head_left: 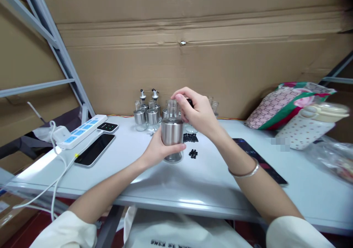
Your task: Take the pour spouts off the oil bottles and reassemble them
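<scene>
My left hand is wrapped round a glass bottle with a brushed steel sleeve, held upright over the table. The bottle's bare glass neck points up. Above it, the thumb and forefinger of my right hand come together at the mouth. A dark piece shows partly among the curled fingers of that hand; its kind is hidden. Behind stand similar steel-sleeved bottles, two of them with pourer tops. Small black caps lie in a cluster to the right of the bottle, and black tube-like pieces lie behind them.
On the left are a phone, a white power strip, a small black device and white cables. To the right lie a dark tablet-like screen, a dotted tumbler and a patterned bag. Cardboard walls the back.
</scene>
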Tool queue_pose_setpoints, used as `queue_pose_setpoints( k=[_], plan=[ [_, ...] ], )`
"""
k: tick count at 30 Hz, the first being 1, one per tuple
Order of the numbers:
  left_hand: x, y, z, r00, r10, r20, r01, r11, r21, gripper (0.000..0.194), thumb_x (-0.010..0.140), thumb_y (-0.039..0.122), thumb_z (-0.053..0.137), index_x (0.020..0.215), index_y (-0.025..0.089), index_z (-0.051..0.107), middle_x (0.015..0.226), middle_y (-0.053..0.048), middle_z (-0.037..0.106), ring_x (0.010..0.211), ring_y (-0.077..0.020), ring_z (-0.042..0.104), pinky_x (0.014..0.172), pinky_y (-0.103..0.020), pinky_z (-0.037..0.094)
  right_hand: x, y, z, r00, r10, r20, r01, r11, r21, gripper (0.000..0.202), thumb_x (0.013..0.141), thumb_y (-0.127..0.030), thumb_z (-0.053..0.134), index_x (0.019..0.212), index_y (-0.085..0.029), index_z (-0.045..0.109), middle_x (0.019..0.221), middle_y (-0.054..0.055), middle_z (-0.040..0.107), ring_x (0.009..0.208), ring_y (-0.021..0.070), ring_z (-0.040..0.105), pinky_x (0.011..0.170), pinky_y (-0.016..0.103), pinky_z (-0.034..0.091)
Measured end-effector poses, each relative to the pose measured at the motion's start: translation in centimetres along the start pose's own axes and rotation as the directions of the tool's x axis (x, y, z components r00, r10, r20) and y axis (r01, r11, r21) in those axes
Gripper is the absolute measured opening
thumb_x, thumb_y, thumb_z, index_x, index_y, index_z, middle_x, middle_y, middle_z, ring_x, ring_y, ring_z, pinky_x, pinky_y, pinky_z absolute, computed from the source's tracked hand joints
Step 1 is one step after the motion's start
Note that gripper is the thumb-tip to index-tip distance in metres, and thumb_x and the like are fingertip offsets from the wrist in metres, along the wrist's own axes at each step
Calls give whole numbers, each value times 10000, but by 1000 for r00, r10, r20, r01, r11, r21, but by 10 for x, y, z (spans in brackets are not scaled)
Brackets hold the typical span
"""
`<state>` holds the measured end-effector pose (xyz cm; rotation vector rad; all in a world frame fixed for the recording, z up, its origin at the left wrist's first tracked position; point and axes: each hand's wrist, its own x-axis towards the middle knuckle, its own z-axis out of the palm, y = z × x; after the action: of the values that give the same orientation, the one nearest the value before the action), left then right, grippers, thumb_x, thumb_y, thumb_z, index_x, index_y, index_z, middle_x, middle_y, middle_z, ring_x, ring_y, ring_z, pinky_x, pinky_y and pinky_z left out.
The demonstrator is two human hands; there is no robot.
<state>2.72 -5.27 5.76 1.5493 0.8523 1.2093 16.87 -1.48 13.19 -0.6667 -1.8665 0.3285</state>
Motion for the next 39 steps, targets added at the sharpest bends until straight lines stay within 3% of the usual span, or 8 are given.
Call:
queue_pose_setpoints(
  k=[4,7,10,12,18,23,29,39],
  plan=[
    [13,-11,-13,994,87,-70,-79,991,109,620,610,388,786,1104,185,471,977,-51,615,905,-220,590,790,-335,471,0,-5,3,994,75,83,-74,997,-4,183,735,-332,722,773,-216,586,494,-84,407,492,82,335,543,240,290],
    [22,-21,-26,969,213,-123,-162,929,332,630,674,414,744,1167,204,413,1118,-76,576,1036,-243,555,881,-366,446,2,-1,6,991,108,84,-111,993,31,195,694,-287,755,732,-225,574,522,-73,467,514,94,349,564,249,295],
    [27,-27,-39,876,435,-209,-226,751,620,542,784,398,630,1219,206,369,1248,-114,510,1194,-257,464,1033,-428,326,8,15,10,995,101,-9,-101,995,-5,182,718,-268,728,715,-223,552,566,-60,501,526,98,375,579,256,304],
    [29,-29,-45,822,534,-198,-221,620,753,463,836,365,552,1226,202,363,1265,-124,502,1223,-249,442,1061,-440,279,12,28,12,994,99,-55,-103,993,-63,162,764,-266,676,716,-222,527,570,-59,498,501,93,372,573,256,310],
    [30,-30,-50,791,609,-60,-189,338,922,411,863,333,488,1227,179,377,1274,-147,508,1249,-262,424,1068,-459,215,22,64,20,974,188,-124,-206,966,-154,170,826,-311,585,728,-223,477,497,-67,475,430,106,443,564,261,357],
    [30,-28,-51,773,631,-58,-187,315,931,358,883,306,440,1214,175,395,1241,-140,534,1203,-245,459,1058,-440,214,27,87,24,979,147,-144,-174,964,-200,162,836,-340,569,759,-224,485,503,-61,482,439,114,458,565,258,354],
    [29,-27,-51,794,603,-73,-162,326,932,314,886,258,392,1191,184,418,1222,-128,548,1196,-232,460,1056,-429,216,27,111,30,994,89,-56,-102,943,-317,147,866,-338,532,787,-216,511,549,-34,513,492,125,448,581,257,336],
    [29,-28,-49,803,595,-41,-177,303,936,308,874,224,395,1176,188,442,1214,-112,558,1186,-231,466,1044,-416,228,33,109,50,987,129,100,-46,809,-586,127,892,-295,500,882,-201,586,686,41,617,614,167,514,606,265,313]
  ],
)
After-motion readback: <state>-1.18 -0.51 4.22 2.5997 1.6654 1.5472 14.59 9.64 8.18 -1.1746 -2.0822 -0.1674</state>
